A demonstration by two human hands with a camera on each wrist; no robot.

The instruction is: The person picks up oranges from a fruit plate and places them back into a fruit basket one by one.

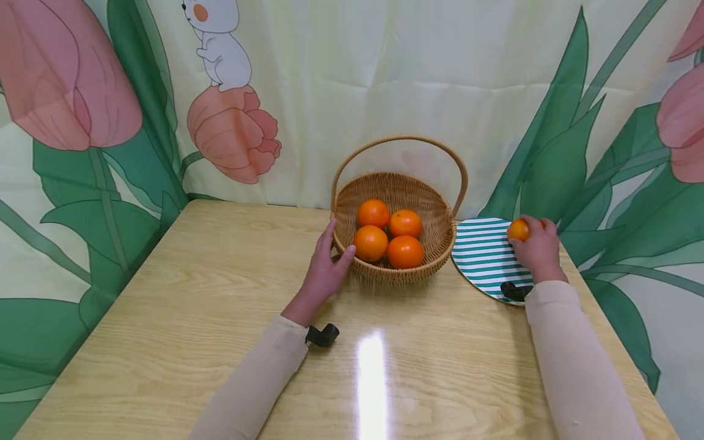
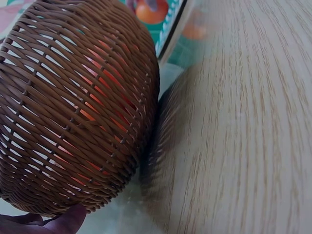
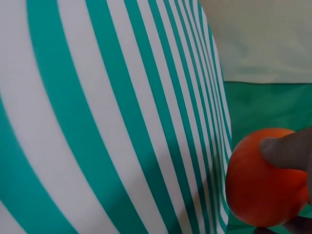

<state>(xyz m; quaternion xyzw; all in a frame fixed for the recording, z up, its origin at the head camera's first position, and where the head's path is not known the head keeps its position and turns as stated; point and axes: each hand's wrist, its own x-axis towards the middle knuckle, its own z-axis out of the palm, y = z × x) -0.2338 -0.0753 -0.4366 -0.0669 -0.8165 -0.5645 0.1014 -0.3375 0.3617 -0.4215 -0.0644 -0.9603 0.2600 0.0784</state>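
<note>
A wicker basket (image 1: pixel 398 278) with a tall arched handle holds several oranges (image 1: pixel 406 252). My left hand (image 1: pixel 323 269) rests at the basket's left front rim, thumb and fingers spread apart against the weave. In the left wrist view, the thumb (image 2: pixel 72 220) lies along the basket's edge, and orange colour shows through the gaps of the wicker wall. On the right, my right hand (image 1: pixel 538 247) grips a single orange (image 1: pixel 518 230) over the far right part of a round green-and-white striped mat (image 1: pixel 484 250). The right wrist view shows a thumb pressed on that orange (image 3: pixel 261 180).
Both hands work over a light wooden table (image 1: pixel 242 263). Behind it hangs a curtain (image 1: pixel 418 79) printed with tulips and a white animal. The mat lies right beside the basket, close to the table's right edge. A black wrist camera (image 1: pixel 323 335) sits on the left sleeve.
</note>
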